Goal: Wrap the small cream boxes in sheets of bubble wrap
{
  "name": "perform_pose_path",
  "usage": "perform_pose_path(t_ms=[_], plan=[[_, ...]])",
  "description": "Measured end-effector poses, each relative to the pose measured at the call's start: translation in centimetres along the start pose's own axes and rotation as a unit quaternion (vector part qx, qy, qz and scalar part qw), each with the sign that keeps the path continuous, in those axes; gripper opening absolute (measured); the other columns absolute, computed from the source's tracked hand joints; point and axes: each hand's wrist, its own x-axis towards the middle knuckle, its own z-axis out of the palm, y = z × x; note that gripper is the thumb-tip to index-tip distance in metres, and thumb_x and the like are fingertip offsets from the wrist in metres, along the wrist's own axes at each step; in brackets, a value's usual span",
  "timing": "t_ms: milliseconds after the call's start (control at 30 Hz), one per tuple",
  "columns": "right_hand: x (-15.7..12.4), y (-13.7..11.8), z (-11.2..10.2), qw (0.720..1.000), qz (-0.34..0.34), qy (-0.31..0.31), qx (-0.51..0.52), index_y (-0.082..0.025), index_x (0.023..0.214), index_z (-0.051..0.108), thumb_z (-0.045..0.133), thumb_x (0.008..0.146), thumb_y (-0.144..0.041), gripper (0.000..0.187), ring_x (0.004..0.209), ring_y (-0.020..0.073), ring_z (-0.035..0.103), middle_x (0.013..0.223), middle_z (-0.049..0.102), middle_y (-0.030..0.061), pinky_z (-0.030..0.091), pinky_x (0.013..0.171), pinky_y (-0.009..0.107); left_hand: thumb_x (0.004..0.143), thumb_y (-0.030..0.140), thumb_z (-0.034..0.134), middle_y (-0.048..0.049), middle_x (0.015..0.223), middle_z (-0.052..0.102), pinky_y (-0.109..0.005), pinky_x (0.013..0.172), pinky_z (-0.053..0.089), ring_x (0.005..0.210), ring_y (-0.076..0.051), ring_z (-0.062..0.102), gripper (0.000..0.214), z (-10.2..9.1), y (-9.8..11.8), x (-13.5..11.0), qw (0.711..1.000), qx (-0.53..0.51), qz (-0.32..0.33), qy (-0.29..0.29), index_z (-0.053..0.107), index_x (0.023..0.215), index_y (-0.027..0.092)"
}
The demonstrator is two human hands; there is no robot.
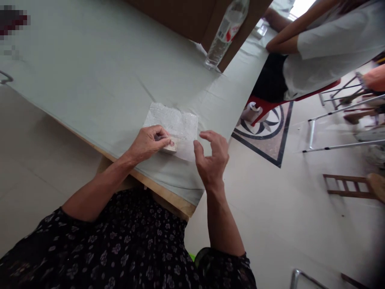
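A small pale box-like block lies on the near part of a translucent whitish wrapping sheet, possibly bubble wrap. My left hand grips this block, the thumb pressed on its top; the fingers behind it are partly hidden. The sheet spreads flat on the table beyond and to the right of the block. My right hand hovers by the sheet's right edge, thumb and fingers apart, with nothing between them.
A pale green cloth covers the table, whose wooden edge runs close to my body. Beyond stand a large brown cardboard box and a clear plastic bottle. Another person in a white shirt sits at the right.
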Motion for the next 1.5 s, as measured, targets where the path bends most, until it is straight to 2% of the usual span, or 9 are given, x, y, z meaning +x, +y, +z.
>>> perform_pose_path(t_ms=[133,300,533,667,833,1000,1233,1367,1500], plan=[[-1.1,-2.4,0.3,0.982,-0.140,-0.107,-0.067,-0.022,0.113,0.073,0.060,0.103,-0.023,0.017,0.110,0.0242,0.071,0.116,0.081,0.0074,0.048,0.099,0.041,0.079,0.038,0.073,-0.0048,0.088,0.078,-0.028,0.073,0.052,0.078,-0.017,0.067,0.020,-0.1,-0.2,0.2,1.000,0.021,0.001,-0.004,0.071,0.077,0.018],[-1.3,-2.4,2.0,0.957,-0.142,-0.219,-0.130,-0.019,0.127,0.070,0.053,0.105,-0.021,0.028,0.121,0.0273,0.064,0.132,0.076,0.0109,0.043,0.102,0.042,0.078,0.036,0.068,-0.0066,0.108,0.078,-0.032,0.086,0.054,0.095,-0.021,0.069,0.021,-2.1,0.0,-0.1,0.995,0.089,0.038,-0.039,0.074,0.090,0.020],[-0.2,-2.6,2.3,0.927,-0.169,-0.262,-0.207,-0.026,0.135,0.064,0.056,0.105,-0.029,0.032,0.110,0.0279,0.054,0.122,0.070,0.0090,0.038,0.094,0.042,0.081,0.035,0.062,0.0033,0.063,0.057,-0.028,0.058,0.041,0.057,-0.015,0.049,0.030,-4.9,-0.9,-0.7,0.988,0.151,-0.027,-0.008,0.073,0.104,0.018],[0.7,-2.5,2.3,0.917,-0.196,-0.272,-0.217,-0.028,0.131,0.065,0.057,0.105,-0.031,0.028,0.105,0.0273,0.052,0.120,0.069,0.0082,0.036,0.093,0.042,0.081,0.034,0.064,-0.0015,0.073,0.068,-0.031,0.066,0.047,0.064,-0.019,0.058,0.032,-5.1,-1.4,-1.3,0.972,0.230,-0.046,0.029,0.074,0.107,0.018],[1.4,-2.1,2.0,0.903,-0.230,-0.282,-0.227,-0.026,0.132,0.065,0.058,0.105,-0.031,0.028,0.102,0.0268,0.051,0.118,0.070,0.0080,0.034,0.092,0.043,0.079,0.055,0.072,-0.0072,0.090,0.076,-0.036,0.079,0.053,0.082,-0.027,0.068,0.054,-5.6,-1.6,-1.8,0.952,0.276,-0.109,0.079,0.071,0.118,0.017],[2.0,-2.1,1.9,0.892,-0.246,-0.295,-0.238,-0.027,0.126,0.066,0.061,0.103,-0.032,0.024,0.099,0.0263,0.051,0.115,0.070,0.0077,0.033,0.089,0.042,0.073,0.062,0.078,-0.0076,0.078,0.072,-0.036,0.074,0.052,0.079,-0.029,0.069,0.052,-5.7,-2.2,-1.2,0.959,0.246,-0.122,0.077,0.072,0.100,0.018],[3.2,-2.8,1.8,0.875,-0.256,-0.328,-0.246,-0.026,0.122,0.068,0.061,0.103,-0.030,0.021,0.096,0.0261,0.051,0.112,0.071,0.0089,0.032,0.087,0.043,0.071,0.039,0.076,0.0021,0.058,0.062,-0.030,0.051,0.042,0.050,-0.018,0.056,0.025,-4.4,-2.2,0.0,0.978,0.114,-0.169,0.043,0.067,0.085,0.022],[3.8,-3.1,1.8,0.871,-0.254,-0.346,-0.237,-0.026,0.118,0.071,0.062,0.103,-0.030,0.018,0.095,0.0257,0.052,0.111,0.071,0.0094,0.031,0.085,0.042,0.071,0.031,0.069,0.0035,0.054,0.054,-0.027,0.047,0.036,0.049,-0.013,0.048,0.016,-4.1,-1.4,-0.1,0.985,0.102,-0.132,0.044,0.057,0.063,0.023],[3.9,-3.3,2.0,0.874,-0.243,-0.350,-0.232,-0.026,0.115,0.072,0.060,0.104,-0.029,0.016,0.096,0.0253,0.053,0.115,0.071,0.0094,0.031,0.084,0.042,0.069,0.028,0.067,0.0043,0.055,0.051,-0.023,0.047,0.039,0.052,-0.011,0.047,0.018,-3.0,-0.1,-0.3,0.991,0.073,-0.092,0.060,0.053,0.060,0.021]])
